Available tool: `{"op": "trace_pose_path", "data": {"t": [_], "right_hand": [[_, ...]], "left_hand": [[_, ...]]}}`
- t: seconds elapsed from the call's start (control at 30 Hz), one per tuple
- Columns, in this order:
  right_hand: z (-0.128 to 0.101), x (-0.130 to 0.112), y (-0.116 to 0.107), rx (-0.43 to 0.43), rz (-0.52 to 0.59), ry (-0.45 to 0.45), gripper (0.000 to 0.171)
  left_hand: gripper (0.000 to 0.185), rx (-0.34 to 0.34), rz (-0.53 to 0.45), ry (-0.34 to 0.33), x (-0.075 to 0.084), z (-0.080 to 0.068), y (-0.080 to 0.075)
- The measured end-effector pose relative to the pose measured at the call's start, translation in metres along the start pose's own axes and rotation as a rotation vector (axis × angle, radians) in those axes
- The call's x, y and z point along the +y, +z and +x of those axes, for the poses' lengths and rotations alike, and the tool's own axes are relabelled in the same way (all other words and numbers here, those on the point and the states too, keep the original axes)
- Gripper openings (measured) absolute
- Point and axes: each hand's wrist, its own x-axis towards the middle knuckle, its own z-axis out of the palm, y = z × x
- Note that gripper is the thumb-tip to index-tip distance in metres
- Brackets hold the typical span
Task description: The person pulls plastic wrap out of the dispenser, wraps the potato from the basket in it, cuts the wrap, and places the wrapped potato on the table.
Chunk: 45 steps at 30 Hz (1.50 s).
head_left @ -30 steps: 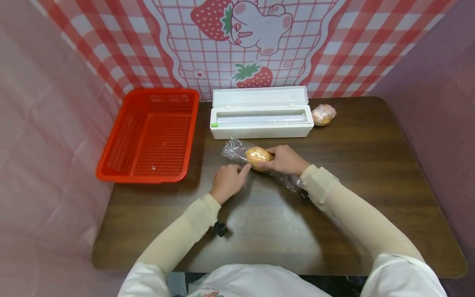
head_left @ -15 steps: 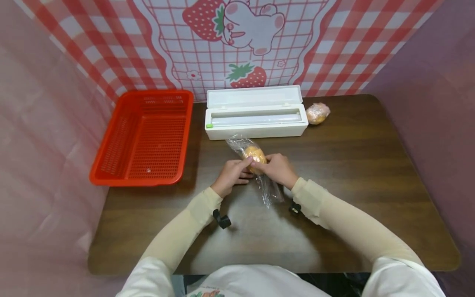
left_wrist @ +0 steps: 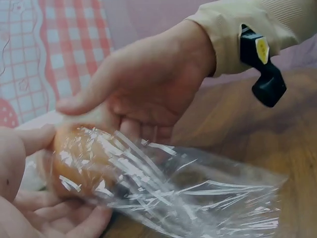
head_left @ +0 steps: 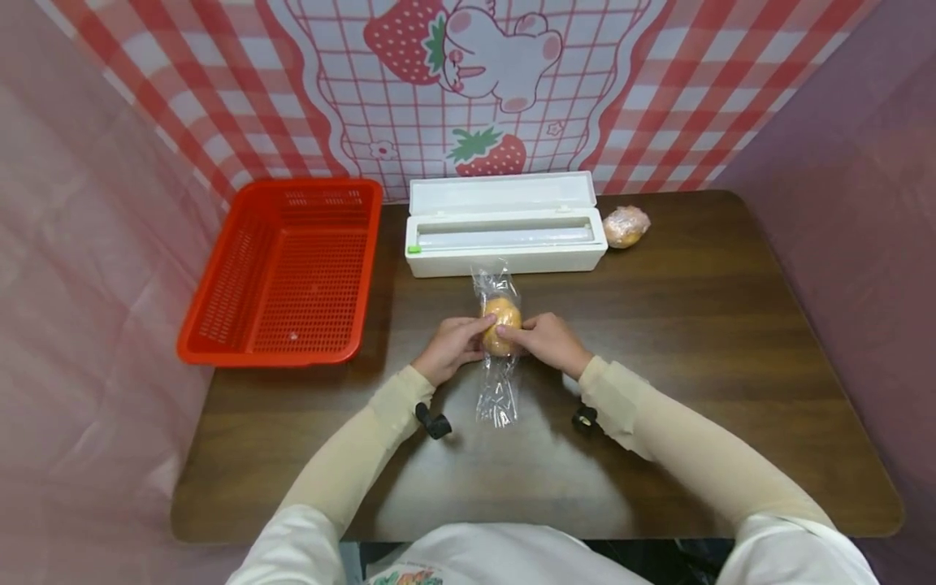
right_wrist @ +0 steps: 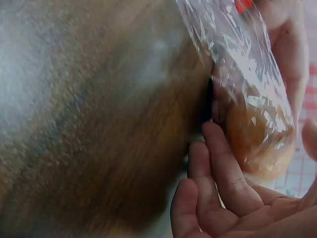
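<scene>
A golden bread roll [head_left: 502,313] in clear plastic wrap [head_left: 499,398] is held between both hands over the middle of the table. My left hand [head_left: 452,348] grips its left side, thumb on top and fingers beneath. From the right, my right hand [head_left: 552,341] holds it likewise, its thumb [head_left: 512,333] across the top. Loose wrap sticks out at both ends of the roll, toward the box and toward the body. The left wrist view shows the shiny, wrinkled film stretched over the roll [left_wrist: 81,153]. In the right wrist view, fingers [right_wrist: 225,168] curl under the roll [right_wrist: 260,136].
Behind the hands stands a white cling-film box [head_left: 504,260] with its lid up and a roll of film inside. Another wrapped roll [head_left: 626,227] lies at its right end. A red plastic basket [head_left: 344,349] sits on the left of the brown table [head_left: 731,366].
The wrapped roll has turned from slanting to pointing straight toward the body. My left hand moved up onto it and took hold, and the right hand shifted its grip to the right side.
</scene>
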Motion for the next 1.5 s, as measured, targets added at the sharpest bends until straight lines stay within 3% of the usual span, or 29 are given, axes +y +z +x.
{"op": "trace_pose_path", "data": {"t": [0.1,0.27,0.4,0.6,0.67,0.87,1.1,1.5], "right_hand": [[0.007,0.004,-0.006,-0.046,0.244,0.061,0.062],[0.019,0.018,-0.022,-0.176,0.8,0.198,0.075],[0.029,0.022,-0.023,-0.261,0.993,0.255,0.071],[0.036,0.019,-0.014,-0.348,1.07,0.194,0.027],[0.035,0.02,-0.011,-0.366,1.079,0.169,0.024],[0.037,0.021,-0.004,-0.408,1.088,0.06,0.025],[0.034,0.016,-0.001,-0.326,1.072,0.003,0.051],[0.03,0.01,0.001,-0.238,1.02,-0.058,0.055]], "left_hand": [[0.046,-0.044,-0.016,-0.029,-0.001,0.003,-0.007],[0.044,-0.096,-0.004,-0.073,-0.006,0.007,-0.005],[0.041,-0.107,0.019,-0.087,-0.005,0.007,-0.005],[0.041,-0.093,0.032,-0.102,-0.002,0.003,-0.008],[0.041,-0.098,0.033,-0.107,-0.002,0.004,-0.009],[0.041,-0.105,0.031,-0.099,-0.002,0.004,-0.011],[0.043,-0.117,0.057,-0.095,-0.001,0.002,-0.011],[0.04,-0.101,0.063,-0.089,-0.001,0.001,-0.009]]}}
